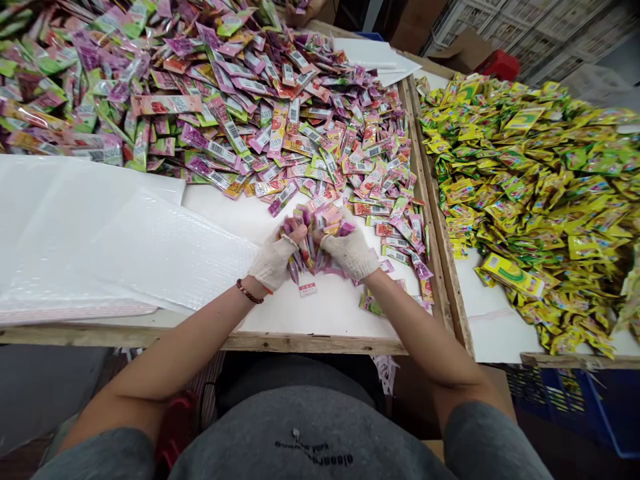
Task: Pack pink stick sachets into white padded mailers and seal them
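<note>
My left hand [276,260], in a white fingerless glove, is closed around one side of a bunch of small pink and purple candy packets [307,250]. From the other side my right hand [351,253], gloved the same way, grips the bunch too. The two hands almost meet over the white table [280,313]. Just below the bunch lies a small label [308,290] with red print. A big heap of similar stick-shaped packets [240,100] spreads beyond my hands. The fingertips are partly hidden by the packets.
Flat white plastic bags [95,233] lie at the left. A wooden divider [435,213] separates the heap from a pile of yellow packets [540,173] on the right. A wooden strip [320,343] edges the table's front. Blue crates [570,400] stand below right.
</note>
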A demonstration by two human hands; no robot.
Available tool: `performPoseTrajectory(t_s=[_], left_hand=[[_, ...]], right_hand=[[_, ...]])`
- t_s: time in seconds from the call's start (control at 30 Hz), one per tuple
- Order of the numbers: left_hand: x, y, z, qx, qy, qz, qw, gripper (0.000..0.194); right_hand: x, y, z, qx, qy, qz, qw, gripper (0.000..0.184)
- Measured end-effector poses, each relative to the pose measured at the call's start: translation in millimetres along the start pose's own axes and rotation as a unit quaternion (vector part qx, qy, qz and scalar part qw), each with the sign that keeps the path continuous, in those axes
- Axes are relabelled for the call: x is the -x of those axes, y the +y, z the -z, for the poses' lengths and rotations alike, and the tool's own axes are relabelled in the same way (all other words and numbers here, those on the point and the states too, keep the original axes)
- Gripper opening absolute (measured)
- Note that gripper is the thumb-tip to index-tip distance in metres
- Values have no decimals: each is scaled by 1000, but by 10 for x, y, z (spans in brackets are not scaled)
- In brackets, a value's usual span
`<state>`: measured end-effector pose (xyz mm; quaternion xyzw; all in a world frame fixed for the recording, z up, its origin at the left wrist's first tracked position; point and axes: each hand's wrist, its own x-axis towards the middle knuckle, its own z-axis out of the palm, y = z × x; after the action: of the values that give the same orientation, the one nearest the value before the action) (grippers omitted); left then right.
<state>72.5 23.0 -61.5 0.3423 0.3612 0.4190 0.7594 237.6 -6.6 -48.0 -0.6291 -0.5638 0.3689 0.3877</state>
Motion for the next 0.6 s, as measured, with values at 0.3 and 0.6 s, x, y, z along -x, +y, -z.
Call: performPoseTrajectory(t_s=[0.3,0.6], left_hand=[[129,31,-160,-22,-41,36,998,86],[512,511,344,-479,66,-86,871,34]], right_hand=[[295,-201,-401,-250,-6,-75,965,102],[242,151,-169,-288,-10,-145,946,44]])
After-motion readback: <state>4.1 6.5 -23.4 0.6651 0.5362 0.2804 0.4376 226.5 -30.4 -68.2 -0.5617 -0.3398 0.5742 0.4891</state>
